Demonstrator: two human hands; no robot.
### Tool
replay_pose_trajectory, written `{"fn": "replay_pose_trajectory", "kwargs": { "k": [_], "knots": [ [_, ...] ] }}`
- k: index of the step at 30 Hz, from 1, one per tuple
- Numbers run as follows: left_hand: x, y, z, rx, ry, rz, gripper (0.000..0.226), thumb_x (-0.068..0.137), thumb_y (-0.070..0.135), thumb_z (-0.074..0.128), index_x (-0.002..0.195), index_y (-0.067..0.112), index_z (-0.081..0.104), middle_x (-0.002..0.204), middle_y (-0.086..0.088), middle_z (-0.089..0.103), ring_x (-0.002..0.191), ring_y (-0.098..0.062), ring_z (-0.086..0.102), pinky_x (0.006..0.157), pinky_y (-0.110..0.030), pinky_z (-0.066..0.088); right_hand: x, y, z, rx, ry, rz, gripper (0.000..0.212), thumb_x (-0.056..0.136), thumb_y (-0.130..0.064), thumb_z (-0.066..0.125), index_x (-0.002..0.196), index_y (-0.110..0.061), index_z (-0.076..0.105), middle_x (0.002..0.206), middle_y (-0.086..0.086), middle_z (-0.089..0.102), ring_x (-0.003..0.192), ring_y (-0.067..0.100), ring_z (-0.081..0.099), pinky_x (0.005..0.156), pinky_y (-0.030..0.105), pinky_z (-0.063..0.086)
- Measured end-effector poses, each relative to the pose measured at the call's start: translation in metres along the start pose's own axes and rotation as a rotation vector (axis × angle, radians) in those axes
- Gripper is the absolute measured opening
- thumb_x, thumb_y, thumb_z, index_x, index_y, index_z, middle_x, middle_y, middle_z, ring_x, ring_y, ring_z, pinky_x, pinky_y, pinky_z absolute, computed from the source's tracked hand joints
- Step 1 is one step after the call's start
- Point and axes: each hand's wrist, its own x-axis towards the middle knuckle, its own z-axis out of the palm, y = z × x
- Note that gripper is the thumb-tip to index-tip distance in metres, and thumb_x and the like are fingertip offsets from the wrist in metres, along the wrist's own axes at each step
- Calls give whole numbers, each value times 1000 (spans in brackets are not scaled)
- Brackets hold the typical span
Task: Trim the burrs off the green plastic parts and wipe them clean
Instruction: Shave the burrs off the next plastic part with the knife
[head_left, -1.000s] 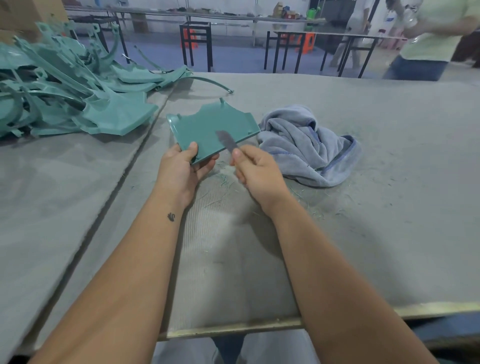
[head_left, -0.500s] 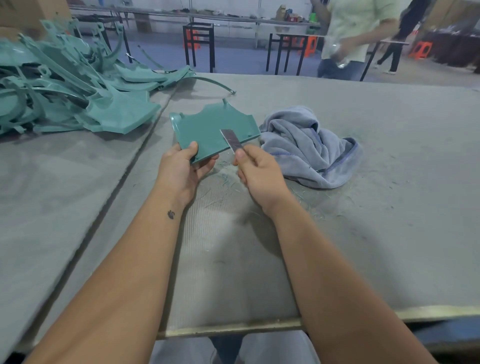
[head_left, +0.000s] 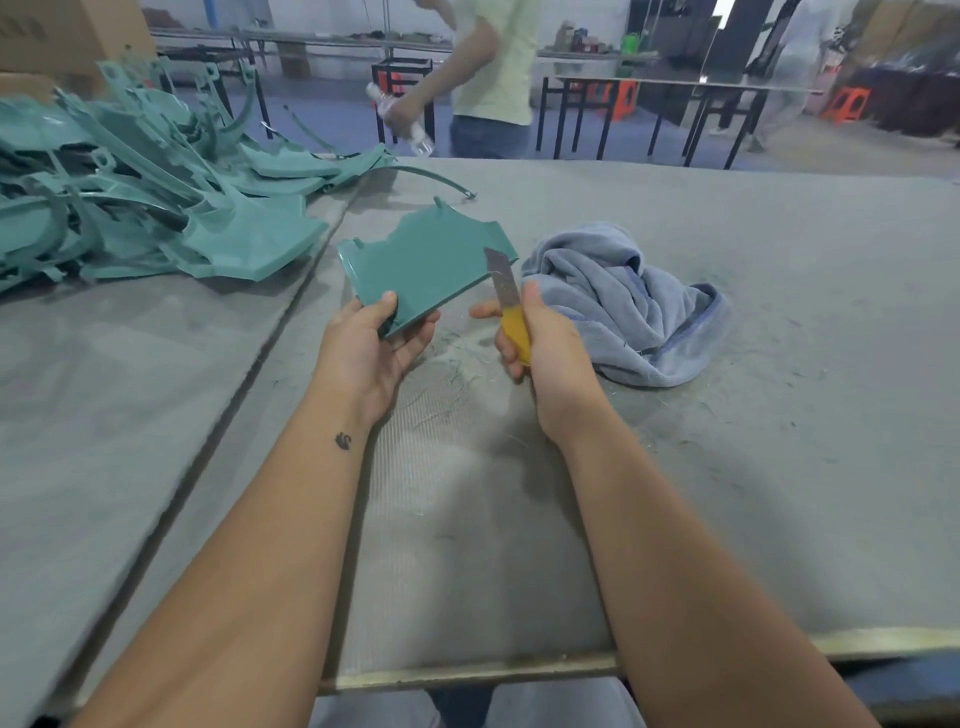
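The green plastic part (head_left: 428, 262) is held above the table (head_left: 779, 467), just left of the cloth (head_left: 623, 306). It is a flat panel, tilted, with its long axis running from the near-left corner up toward the far-right corner. Its far edge is stepped and carries small tabs; its face is smooth with a low raised rim.

The left hand (head_left: 371, 345) grips the panel's near-left corner, thumb on the top face and fingers curled beneath.

The right hand (head_left: 540, 345) is closed round the yellow handle of the knife (head_left: 506, 296). The flat grey metal blade points up and away, its tip lying at the panel's right edge.

The cloth is a soft, grey-blue towel, crumpled in a heap on the table, just right of the right hand.

The table is covered with grey felt-like matting with a seam running lengthwise. Thin green shavings (head_left: 452, 364) lie scattered on it beneath the hands.

A pile of green parts (head_left: 145, 208) with curved arms and flat panels lies at far left, well apart from the held part.
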Motion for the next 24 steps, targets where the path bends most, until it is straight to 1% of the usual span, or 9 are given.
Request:
{"fn": "replay_pose_trajectory", "kwargs": {
  "k": [1,3,5,8,11,14,16,19,24],
  "knots": [
    [-1,1,1,-3,-12,-2,20,99,4,46,117,5,56,97,-12,68,69,-19,73,61,-24,56,-1,-1,0,-8,-8,-7,55,100,-53,30,81,-28,75,57,-9,40,52,7,34,54,21,31],
    [-4,2,3,-4,-49,-3,17,97,2,50,112,6,58,92,-10,71,72,-19,73,62,-23,56,-5,-1,3,-64,-24,-40,42,96,-51,44,79,-27,74,60,-15,46,57,2,40,61,21,33],
    [-7,2,6,14,-71,-1,16,96,2,51,109,8,59,89,-6,72,71,-15,72,61,-22,56,-9,-1,6,-90,-49,-108,26,95,-38,57,75,-22,66,62,-14,50,59,0,43,63,21,36],
    [-8,-2,12,35,-58,-15,16,98,4,50,107,13,59,86,-1,70,66,-10,67,56,-19,54,-12,-2,11,-75,-160,-164,24,98,-18,57,74,-16,55,58,-3,46,53,8,41,57,21,38],
    [-9,-4,14,-47,-76,-65,18,101,11,46,115,7,57,95,-7,69,74,-15,67,60,-25,58,-16,-3,15,-66,-278,-149,21,99,-8,51,79,-5,54,55,7,41,48,11,37,51,22,34],
    [-9,-4,13,-54,-61,-95,20,101,9,45,116,4,56,101,-10,67,81,-19,65,63,-27,59,-16,-3,15,-89,-283,-159,18,99,-6,52,82,-5,58,54,4,38,47,7,34,50,21,30],
    [-9,-5,12,-61,-54,-99,17,100,5,44,107,7,59,97,-8,70,81,-19,66,58,-23,57,-15,-2,13,-85,-263,-169,21,98,-7,53,79,-10,60,54,0,39,48,7,34,51,22,31],
    [-10,-5,11,-21,-52,-96,16,99,6,44,99,11,59,102,-13,68,84,-22,61,50,-17,49,-14,0,13,-59,-239,-172,23,98,-7,54,77,-13,61,55,-3,40,50,8,34,52,22,32],
    [-10,-6,9,41,-61,-73,13,100,8,46,99,10,59,100,-14,65,69,-16,59,45,-16,45,-13,2,11,-45,-209,-175,26,96,-9,56,74,-18,64,55,-4,42,52,8,35,53,18,33]
  ]
}}
